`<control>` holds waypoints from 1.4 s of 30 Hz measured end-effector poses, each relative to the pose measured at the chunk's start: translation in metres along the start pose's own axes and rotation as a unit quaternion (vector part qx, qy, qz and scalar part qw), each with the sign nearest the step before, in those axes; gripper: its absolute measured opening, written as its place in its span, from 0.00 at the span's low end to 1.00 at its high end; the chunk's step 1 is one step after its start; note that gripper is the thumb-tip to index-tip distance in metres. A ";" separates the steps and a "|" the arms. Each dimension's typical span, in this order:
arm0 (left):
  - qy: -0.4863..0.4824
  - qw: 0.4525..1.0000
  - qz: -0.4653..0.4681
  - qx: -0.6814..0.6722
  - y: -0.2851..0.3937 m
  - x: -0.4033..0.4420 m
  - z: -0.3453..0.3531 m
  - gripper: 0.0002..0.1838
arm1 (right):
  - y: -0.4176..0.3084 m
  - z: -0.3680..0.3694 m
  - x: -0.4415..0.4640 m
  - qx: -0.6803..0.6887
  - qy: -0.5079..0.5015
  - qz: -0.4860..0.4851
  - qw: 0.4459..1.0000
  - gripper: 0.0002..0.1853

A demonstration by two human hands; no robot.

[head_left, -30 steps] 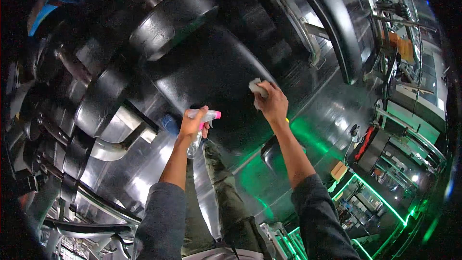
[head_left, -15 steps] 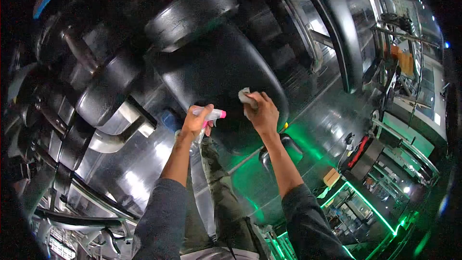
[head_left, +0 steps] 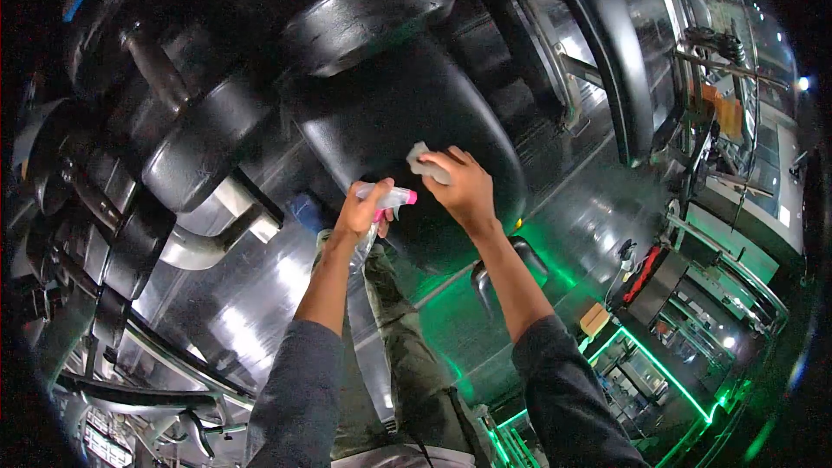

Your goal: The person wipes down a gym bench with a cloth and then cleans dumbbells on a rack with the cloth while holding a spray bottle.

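Note:
My left hand (head_left: 362, 212) is wrapped round the neck of a spray bottle (head_left: 387, 198) with a white and pink trigger head. Its pink nozzle points to the right, and the clear body hangs below my fingers. A crumpled whitish cloth (head_left: 426, 165) is pinched in my right hand (head_left: 464, 191), just above or against a black padded bench seat (head_left: 381, 113); whether it touches I cannot tell. The left hand is at the seat's near left edge.
Large black dumbbells (head_left: 368, 17) on a rack fill the far side, with more dumbbells (head_left: 208, 143) to the left. Another black pad (head_left: 611, 69) stands at the right. A small blue object (head_left: 306, 212) lies beside the seat. Green light strips (head_left: 672, 373) glow at lower right.
My right hand has shifted a little left and away from me with the cloth over the seat. The left hand and spray bottle have moved slightly right. The view has shifted slightly.

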State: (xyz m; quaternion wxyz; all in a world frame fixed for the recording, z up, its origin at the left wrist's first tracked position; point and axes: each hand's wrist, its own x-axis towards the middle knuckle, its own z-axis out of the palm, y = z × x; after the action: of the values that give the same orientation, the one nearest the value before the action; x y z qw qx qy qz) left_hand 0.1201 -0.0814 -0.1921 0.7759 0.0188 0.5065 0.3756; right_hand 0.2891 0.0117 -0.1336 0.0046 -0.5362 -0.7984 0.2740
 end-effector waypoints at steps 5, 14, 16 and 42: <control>0.018 0.999 0.025 0.030 0.003 -0.011 0.007 0.20 | 0.036 0.001 -0.001 -0.039 0.055 0.064 0.996 0.17; 0.205 0.958 0.126 0.154 0.004 -0.053 0.006 0.18 | 0.004 0.008 0.026 0.001 0.071 0.076 0.995 0.16; 0.235 0.955 0.076 0.162 0.004 -0.051 0.002 0.22 | -0.004 0.013 0.030 -0.009 0.107 0.052 0.993 0.16; 0.279 0.950 0.136 0.033 -0.035 -0.076 -0.057 0.22 | -0.029 0.035 -0.010 -0.004 -0.031 -0.160 0.987 0.21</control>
State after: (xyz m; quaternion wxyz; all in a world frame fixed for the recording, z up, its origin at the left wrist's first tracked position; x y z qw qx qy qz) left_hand 0.0782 -0.1723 -0.1758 0.5439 0.0076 0.7079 0.4506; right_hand 0.2584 -0.0198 -0.1477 0.0217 -0.3929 -0.8747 0.2829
